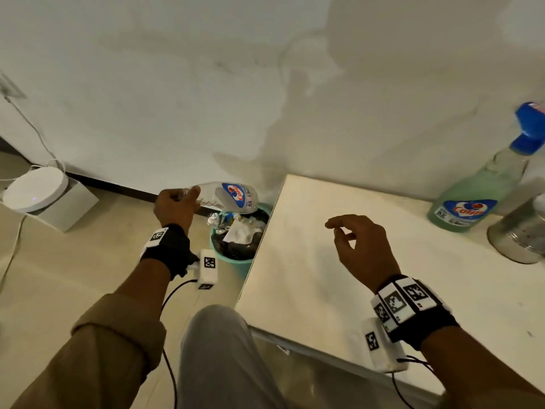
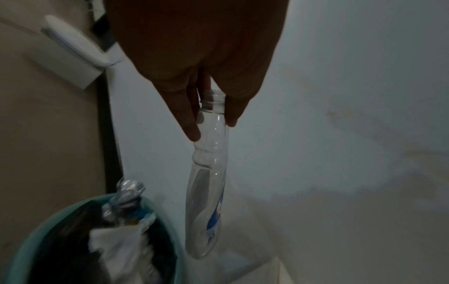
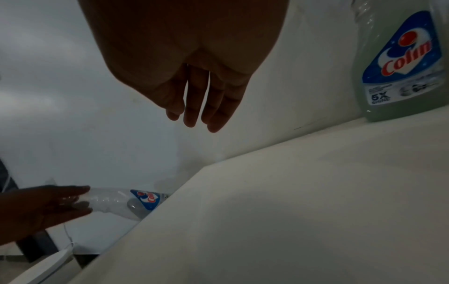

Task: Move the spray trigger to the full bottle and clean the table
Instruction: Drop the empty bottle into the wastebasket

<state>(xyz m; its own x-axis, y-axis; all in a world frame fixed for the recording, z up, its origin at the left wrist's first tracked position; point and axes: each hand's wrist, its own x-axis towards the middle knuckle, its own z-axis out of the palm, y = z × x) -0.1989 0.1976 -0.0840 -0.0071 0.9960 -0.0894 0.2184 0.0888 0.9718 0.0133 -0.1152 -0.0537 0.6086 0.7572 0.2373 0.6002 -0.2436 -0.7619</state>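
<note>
My left hand (image 1: 176, 205) holds the empty clear bottle (image 1: 228, 197) by its neck, lying sideways over the teal waste bin (image 1: 240, 262) beside the table. In the left wrist view my fingers (image 2: 192, 123) pinch the open, capless neck of the empty bottle (image 2: 206, 201). The full bottle (image 1: 472, 199) of green liquid stands at the table's back right with the blue spray trigger (image 1: 530, 128) on its top. My right hand (image 1: 358, 246) hovers above the white table (image 1: 339, 290), fingers loosely curled, holding nothing. The full bottle (image 3: 401, 67) shows in the right wrist view.
The bin is stuffed with crumpled paper (image 1: 240, 231) and plastic. A steel container (image 1: 519, 234) stands right of the full bottle. On the floor at left sits a white round device on a box (image 1: 44, 193) with cables. A wall runs behind the table.
</note>
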